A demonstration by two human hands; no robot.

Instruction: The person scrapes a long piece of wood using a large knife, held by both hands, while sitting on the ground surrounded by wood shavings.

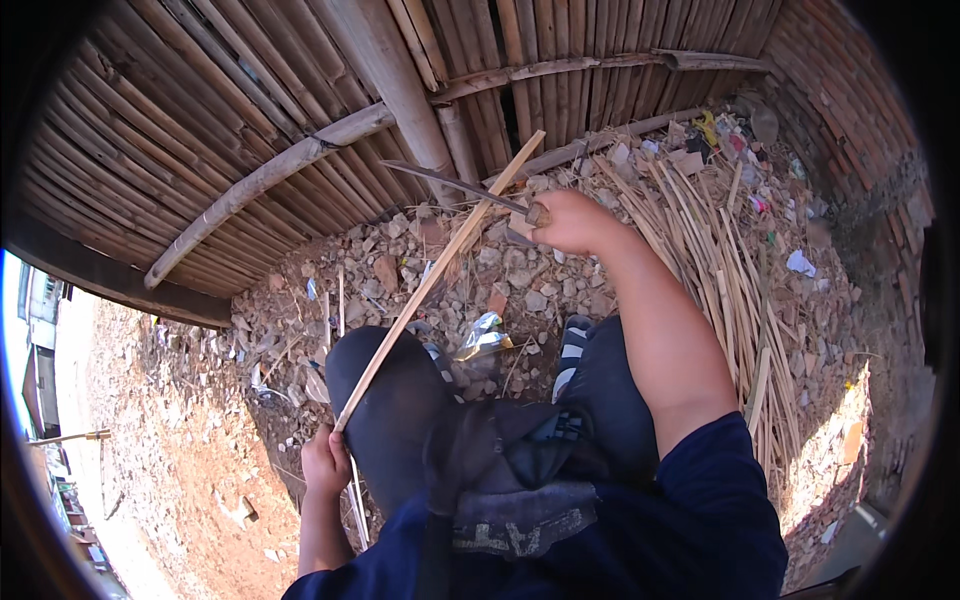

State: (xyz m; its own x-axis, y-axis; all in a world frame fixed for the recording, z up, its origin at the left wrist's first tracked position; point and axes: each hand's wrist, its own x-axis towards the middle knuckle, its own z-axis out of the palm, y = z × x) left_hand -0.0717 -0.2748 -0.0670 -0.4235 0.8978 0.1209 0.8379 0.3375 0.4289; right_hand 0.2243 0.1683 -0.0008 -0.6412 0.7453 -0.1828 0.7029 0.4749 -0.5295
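Note:
My left hand (326,461) is closed round the near end of a long pale bamboo strip (420,290). The strip slants up and away to the right, passing over my left knee. In my right hand (572,222) is the handle of a long narrow knife (455,183), its blade pointing left and crossing the strip near the far end. From this view I cannot tell whether the blade's edge is cutting into the strip or only resting against it. My fingertips on the handle are partly hidden.
A heap of split bamboo strips (715,290) lies to my right. More thin strips (343,300) lie by my left leg. Rubble (480,265) and a shiny wrapper (484,337) cover the ground before me. A bamboo wall (250,110) rises ahead, a brick wall (850,110) at right.

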